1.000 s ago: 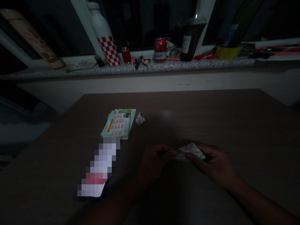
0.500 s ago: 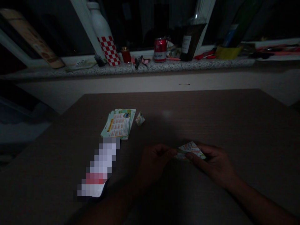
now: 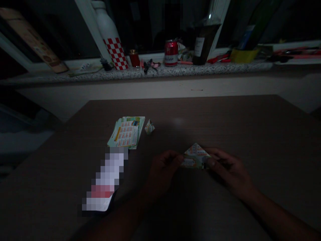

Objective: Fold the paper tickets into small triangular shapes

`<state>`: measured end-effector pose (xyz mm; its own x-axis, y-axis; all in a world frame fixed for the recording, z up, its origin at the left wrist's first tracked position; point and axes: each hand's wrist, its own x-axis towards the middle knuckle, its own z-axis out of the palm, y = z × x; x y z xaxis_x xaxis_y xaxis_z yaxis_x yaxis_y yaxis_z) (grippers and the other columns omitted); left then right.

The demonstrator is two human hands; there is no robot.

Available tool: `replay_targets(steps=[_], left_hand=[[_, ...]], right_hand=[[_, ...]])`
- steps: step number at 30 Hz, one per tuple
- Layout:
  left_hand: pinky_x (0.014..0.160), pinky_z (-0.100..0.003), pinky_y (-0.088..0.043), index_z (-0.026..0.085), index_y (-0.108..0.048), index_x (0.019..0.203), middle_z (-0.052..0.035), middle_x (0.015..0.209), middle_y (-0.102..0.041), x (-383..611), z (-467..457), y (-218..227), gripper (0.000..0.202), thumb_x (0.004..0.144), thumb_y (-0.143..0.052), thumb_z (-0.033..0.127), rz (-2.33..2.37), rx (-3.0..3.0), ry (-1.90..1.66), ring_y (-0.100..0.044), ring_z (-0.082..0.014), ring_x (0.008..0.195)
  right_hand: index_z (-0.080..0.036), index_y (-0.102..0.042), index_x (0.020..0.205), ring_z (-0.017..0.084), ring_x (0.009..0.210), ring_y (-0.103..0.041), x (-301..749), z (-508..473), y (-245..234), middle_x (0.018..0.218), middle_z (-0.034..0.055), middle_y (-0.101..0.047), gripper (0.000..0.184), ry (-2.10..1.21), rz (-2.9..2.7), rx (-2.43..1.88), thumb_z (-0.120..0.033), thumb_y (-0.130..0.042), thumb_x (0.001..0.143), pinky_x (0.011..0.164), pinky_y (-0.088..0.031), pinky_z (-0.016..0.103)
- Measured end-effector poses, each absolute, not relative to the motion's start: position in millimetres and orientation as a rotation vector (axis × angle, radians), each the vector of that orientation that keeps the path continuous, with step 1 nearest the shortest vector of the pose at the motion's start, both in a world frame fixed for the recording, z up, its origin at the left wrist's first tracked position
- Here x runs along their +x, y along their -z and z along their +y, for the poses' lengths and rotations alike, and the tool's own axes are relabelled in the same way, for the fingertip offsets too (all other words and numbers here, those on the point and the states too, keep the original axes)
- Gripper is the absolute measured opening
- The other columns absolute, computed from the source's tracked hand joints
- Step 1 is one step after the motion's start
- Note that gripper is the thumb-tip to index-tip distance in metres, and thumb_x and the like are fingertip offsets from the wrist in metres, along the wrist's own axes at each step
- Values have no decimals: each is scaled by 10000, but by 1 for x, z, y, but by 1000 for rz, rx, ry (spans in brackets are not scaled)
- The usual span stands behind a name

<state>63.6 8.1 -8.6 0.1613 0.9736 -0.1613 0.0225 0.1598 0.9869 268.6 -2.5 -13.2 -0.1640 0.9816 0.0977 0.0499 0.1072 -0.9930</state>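
Note:
A folded printed paper [image 3: 195,157], with a pointed top and a straight strip along its lower edge, is held between my two hands just over the table. My left hand [image 3: 164,170] pinches its left end between thumb and fingers. At its right end, my right hand [image 3: 229,169] grips it with the thumb in front and the fingers behind. Farther off to the left stands a small folded paper piece [image 3: 149,127], next to a stack of printed sheets [image 3: 126,133].
A lit phone [image 3: 107,180], its screen blurred out, lies left of my left arm on the brown table [image 3: 225,120]. Behind, the stone windowsill [image 3: 160,71] carries a checkered bottle [image 3: 114,47], a red can [image 3: 171,53], a dark bottle [image 3: 200,47] and a small red jar [image 3: 134,58].
The folded paper has turned flatter toward me and shifted slightly left, showing more of its lower strip. My right thumb has moved toward its right end; my left hand shifted slightly left.

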Motion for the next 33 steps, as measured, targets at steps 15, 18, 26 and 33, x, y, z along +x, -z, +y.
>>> replay_targets(steps=[15,18,26,33], left_hand=[[595,-223,-369,155,-620,710,19,646,-557,64,7,7,177,738,-624,330,1044,1037,-924,-485,-125,628],[586,-222,-355,155,-595,689,27,630,-525,64,6,6,160,740,-594,306,1024,1084,-882,-461,-120,615],[614,-228,-356,165,-588,757,24,695,-522,63,3,8,165,827,-518,296,1043,1321,-771,-469,-130,677],[632,-233,-365,172,-567,792,14,733,-515,63,1,4,194,897,-447,281,1055,1518,-709,-478,-135,701]], right_hand=[[-242,-715,1001,164,777,-706,272,0,18,909,41,-762,199,-1332,-1238,-1140,-345,-622,859,668,-547,231],[-278,-686,1049,130,754,-703,270,-3,17,866,13,-760,191,-1254,-1347,-1101,-303,-624,870,644,-541,185],[-288,-679,1054,131,762,-698,270,-4,14,879,11,-741,203,-1079,-1608,-1025,-231,-620,868,664,-555,194],[-224,-679,911,160,733,-674,270,-3,10,827,51,-711,120,-1076,-1664,-975,-317,-610,881,640,-554,252]])
